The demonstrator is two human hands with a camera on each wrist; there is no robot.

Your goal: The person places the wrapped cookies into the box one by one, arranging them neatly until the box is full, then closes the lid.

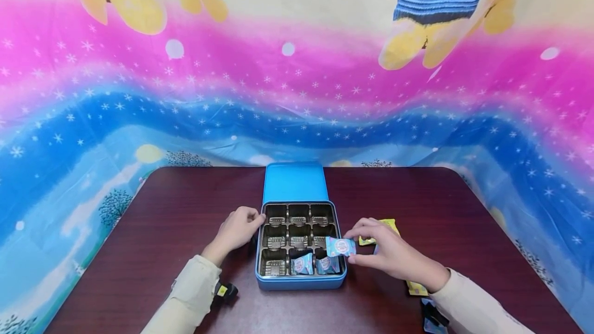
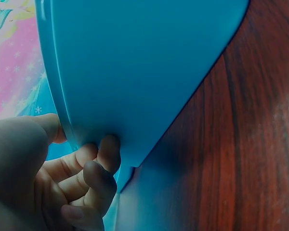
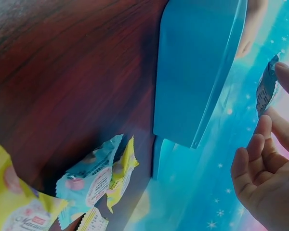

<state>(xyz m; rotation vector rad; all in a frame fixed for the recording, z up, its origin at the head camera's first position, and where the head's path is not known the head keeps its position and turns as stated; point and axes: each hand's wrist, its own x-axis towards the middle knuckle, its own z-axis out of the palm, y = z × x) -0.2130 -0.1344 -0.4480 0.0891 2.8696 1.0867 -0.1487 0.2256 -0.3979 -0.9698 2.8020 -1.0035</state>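
Packet pinched over the rim of a blue tin

The small packet sits between thumb and fingertips of the right hand, at the tin's right edge in the head view. The right wrist view shows it edge-on, the other fingers loosely bent. Left of those fingertips, two wrapped sweets lie in the near row's middle and right compartments, visible only from the head. The left hand grips the tin's left side; its wrist view alone reveals bent fingertips against the outer wall. Near the right fingers lie yellow wrappers; the right wrist view adds a teal wrapper, mostly hidden from above. Beyond both hands, a blue lid adjoins the tin.
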